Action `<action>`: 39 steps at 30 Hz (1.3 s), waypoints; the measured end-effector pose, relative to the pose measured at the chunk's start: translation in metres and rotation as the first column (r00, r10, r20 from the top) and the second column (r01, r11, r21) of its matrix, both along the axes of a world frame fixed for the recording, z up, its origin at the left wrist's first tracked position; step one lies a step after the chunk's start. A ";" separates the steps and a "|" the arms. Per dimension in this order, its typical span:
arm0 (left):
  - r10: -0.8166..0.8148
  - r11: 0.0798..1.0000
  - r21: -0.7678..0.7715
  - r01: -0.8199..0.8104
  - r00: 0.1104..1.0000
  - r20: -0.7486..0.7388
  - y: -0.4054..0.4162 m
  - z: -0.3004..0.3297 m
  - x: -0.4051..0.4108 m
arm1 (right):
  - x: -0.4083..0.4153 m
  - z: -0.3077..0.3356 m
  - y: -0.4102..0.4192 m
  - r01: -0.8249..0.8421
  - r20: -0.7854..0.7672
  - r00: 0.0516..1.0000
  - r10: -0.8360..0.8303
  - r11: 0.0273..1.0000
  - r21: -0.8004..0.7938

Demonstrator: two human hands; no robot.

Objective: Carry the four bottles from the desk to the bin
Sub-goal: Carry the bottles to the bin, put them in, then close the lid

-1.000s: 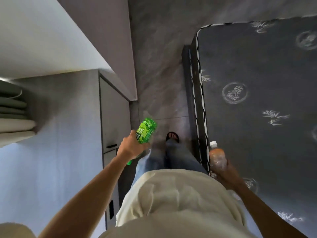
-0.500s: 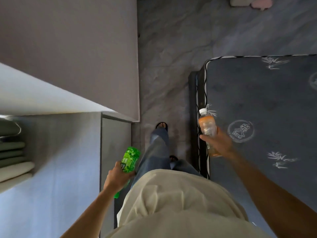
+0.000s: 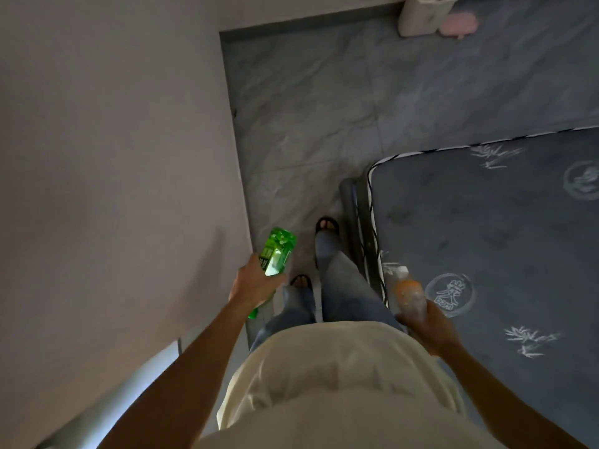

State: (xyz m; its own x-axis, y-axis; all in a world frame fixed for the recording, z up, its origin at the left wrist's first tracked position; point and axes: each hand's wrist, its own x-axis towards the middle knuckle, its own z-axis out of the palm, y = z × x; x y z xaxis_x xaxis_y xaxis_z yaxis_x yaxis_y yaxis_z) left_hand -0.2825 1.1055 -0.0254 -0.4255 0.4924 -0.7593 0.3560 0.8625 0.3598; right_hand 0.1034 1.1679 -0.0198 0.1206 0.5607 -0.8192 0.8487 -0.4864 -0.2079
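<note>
My left hand (image 3: 256,285) is closed around a green bottle (image 3: 277,252), held tilted with its base pointing forward over the floor. My right hand (image 3: 428,325) grips a clear bottle with orange drink and a white cap (image 3: 409,294), held low beside the mattress edge. A white bin (image 3: 421,14) stands on the floor at the far top of the view, well ahead of both hands. No other bottles are in view.
A grey wall (image 3: 113,157) runs along my left. A dark patterned mattress (image 3: 486,238) on a frame fills the right side. Grey tiled floor (image 3: 324,108) forms a narrow passage between them. A pink object (image 3: 458,24) lies beside the bin.
I have walked forward past the cabinet; the bin has come into view ahead. My left hand swung forward with the green bottle, my right hand dropped back and lower with the orange bottle.
</note>
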 end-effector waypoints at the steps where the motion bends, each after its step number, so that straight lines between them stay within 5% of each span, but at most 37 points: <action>1: -0.010 1.000 0.018 0.010 1.000 0.001 0.026 0.001 -0.004 | 0.003 0.000 0.010 0.010 0.016 1.000 -0.009 1.000 -0.016; 9: -0.086 0.995 0.044 0.087 0.996 -0.031 0.175 0.006 -0.045 | -0.013 -0.013 0.156 0.060 0.042 0.997 -0.059 0.998 -0.015; 25: -0.087 0.976 -0.203 0.078 0.996 -0.032 0.315 -0.019 -0.179 | -0.176 -0.024 0.479 0.005 -0.068 0.998 0.008 0.982 0.189; 32: -0.313 0.939 -0.145 0.311 0.950 0.014 0.494 -0.010 -0.222 | -0.186 -0.016 0.509 0.217 -0.083 0.974 -0.212 0.975 0.056; 39: -0.556 0.831 0.025 0.556 0.831 -0.003 0.686 -0.007 -0.175 | -0.163 -0.012 0.513 0.482 -0.032 0.876 -0.482 0.876 0.007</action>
State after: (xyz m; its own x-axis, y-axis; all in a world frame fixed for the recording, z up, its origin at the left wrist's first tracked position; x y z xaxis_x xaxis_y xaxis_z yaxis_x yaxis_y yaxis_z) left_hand -0.4579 1.7914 -0.0320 -0.0712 0.6632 -0.7451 0.7714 0.5102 0.3803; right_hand -0.0599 1.6807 -0.0317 0.3560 0.4508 -0.8186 0.5034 -0.8305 -0.2384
